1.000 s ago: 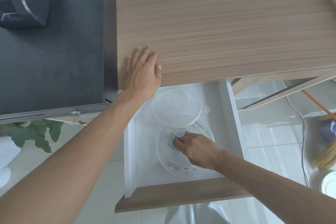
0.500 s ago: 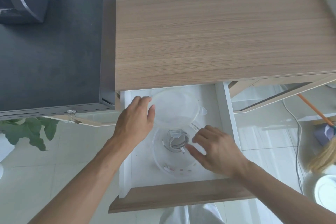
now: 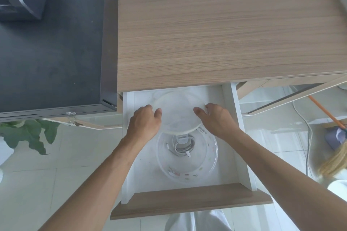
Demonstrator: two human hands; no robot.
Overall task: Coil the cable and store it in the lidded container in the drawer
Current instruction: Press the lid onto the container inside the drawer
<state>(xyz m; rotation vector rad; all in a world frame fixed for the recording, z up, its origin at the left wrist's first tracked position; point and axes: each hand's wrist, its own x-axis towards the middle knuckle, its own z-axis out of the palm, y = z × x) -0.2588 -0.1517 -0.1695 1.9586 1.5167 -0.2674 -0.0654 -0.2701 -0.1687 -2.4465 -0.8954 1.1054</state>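
Both hands have closed onto the lid (image 3: 177, 113), left hand (image 3: 144, 124) at nine o'clock, right hand (image 3: 218, 120) at three, fingers clamped on its rim to carry it level over the bowl (image 3: 212, 157) holding the coiled cable (image 3: 185, 146).

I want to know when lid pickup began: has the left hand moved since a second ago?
Yes. The left hand left the wooden desktop and came down into the drawer, gripping the lid's left edge.

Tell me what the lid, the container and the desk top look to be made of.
Lid: likely frosted translucent plastic, milky and see-through. Container: clear glossy plastic, the coiled cable visible through it. Desk top: matte wood-grain, possibly laminate.
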